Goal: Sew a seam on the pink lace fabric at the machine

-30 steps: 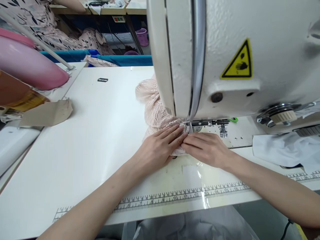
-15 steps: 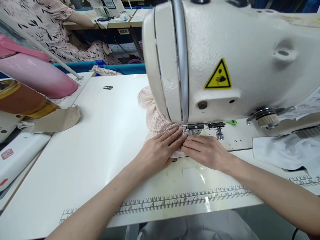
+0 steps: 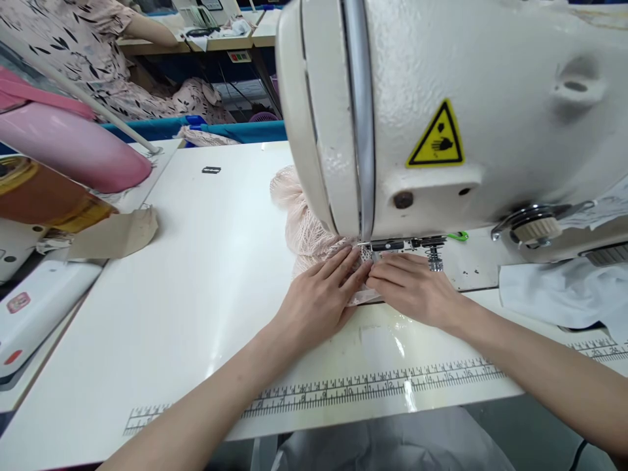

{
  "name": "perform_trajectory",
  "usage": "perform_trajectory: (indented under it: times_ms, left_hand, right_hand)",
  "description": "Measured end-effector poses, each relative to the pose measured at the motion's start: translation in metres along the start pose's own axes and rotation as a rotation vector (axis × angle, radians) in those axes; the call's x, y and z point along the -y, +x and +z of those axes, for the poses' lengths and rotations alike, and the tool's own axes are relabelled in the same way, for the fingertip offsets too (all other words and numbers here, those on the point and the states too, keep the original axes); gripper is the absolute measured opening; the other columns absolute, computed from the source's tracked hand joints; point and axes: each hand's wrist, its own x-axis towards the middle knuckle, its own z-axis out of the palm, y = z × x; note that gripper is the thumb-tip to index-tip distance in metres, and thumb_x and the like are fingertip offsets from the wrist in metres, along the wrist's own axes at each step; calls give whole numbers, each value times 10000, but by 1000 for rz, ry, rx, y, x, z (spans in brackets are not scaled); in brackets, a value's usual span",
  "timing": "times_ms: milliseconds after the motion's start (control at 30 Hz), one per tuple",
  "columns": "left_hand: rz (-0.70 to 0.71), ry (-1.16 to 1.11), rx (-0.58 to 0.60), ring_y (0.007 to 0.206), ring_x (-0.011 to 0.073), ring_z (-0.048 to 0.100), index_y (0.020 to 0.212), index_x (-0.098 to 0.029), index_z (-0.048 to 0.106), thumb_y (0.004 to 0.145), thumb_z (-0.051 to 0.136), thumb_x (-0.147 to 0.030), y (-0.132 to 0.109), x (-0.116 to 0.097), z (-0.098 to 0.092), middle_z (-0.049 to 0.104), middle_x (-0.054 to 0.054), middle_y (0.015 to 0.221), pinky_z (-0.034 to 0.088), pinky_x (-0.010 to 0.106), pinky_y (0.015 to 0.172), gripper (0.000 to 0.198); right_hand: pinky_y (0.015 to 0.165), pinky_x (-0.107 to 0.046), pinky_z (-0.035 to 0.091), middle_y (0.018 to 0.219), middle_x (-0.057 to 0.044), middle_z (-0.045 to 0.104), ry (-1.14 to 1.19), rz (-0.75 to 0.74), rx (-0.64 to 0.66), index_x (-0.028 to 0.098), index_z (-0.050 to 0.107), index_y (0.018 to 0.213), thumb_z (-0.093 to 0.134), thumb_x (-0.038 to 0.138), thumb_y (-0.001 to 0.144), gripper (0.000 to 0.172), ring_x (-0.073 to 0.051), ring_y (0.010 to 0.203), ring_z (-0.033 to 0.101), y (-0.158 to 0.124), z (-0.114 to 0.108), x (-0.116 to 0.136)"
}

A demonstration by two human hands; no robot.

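Note:
A pale pink lace fabric [image 3: 300,222] lies bunched on the white table [image 3: 206,275], running under the head of a cream sewing machine [image 3: 441,118]. My left hand [image 3: 321,297] rests flat on the fabric with fingers stretched toward the presser foot [image 3: 380,247]. From the right, my right hand [image 3: 412,288] presses the fabric's edge just in front of the foot, fingers extended and close together. Both sets of fingertips almost touch. The needle itself is hidden behind the machine head.
A printed ruler strip [image 3: 363,386] runs along the table's front edge. At left are a pink lamp shade [image 3: 73,147], brown paper [image 3: 115,235] and a white device [image 3: 36,307]. White cloth [image 3: 564,291] lies at right. Another person in a patterned garment [image 3: 73,39] sits behind.
Both hands have slid slightly forward with the fabric toward the presser foot. The view shifted a little between frames.

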Motion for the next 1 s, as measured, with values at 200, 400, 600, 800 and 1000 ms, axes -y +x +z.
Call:
perform_trajectory:
  times_ms: [200,400,600,800,1000]
  left_hand:
    - [-18,-1,24,1316,314,477,1379,-84,484,909,445,-236,1,-2,2,512,164,1401,485,475,1035,495]
    - [-19,0,-3,1306,321,488,1360,-98,510,900,446,-219,2,-4,2,532,176,1378,497,476,1012,479]
    - [-28,7,-9,1313,325,480,1365,-108,510,909,446,-228,3,-4,3,535,178,1373,503,475,1000,476]
    - [-52,-35,-7,1348,322,437,1397,-127,476,931,443,-249,4,-5,4,503,169,1406,472,489,1037,483]
    - [15,2,-49,1330,284,464,1367,-92,498,961,411,-214,3,-3,3,490,142,1419,477,448,1053,433]
  right_hand:
    - [531,-232,437,898,9,679,-74,-4,-46,171,644,879,431,7,916,271,-129,914,616,4,-8,-1]
    - [590,-269,458,907,-17,685,-88,-18,-24,162,654,906,421,73,952,254,-147,891,621,4,-13,-5]
    - [592,-292,411,972,0,692,-174,28,-44,167,666,891,452,93,946,233,-135,856,623,5,-18,-4]
    - [584,-324,341,963,11,691,-266,71,-51,188,667,889,473,163,952,206,-139,723,598,1,-14,-4]
    - [576,-339,316,970,10,694,-290,101,-53,192,670,924,458,156,954,217,-144,701,587,-1,-11,-4]
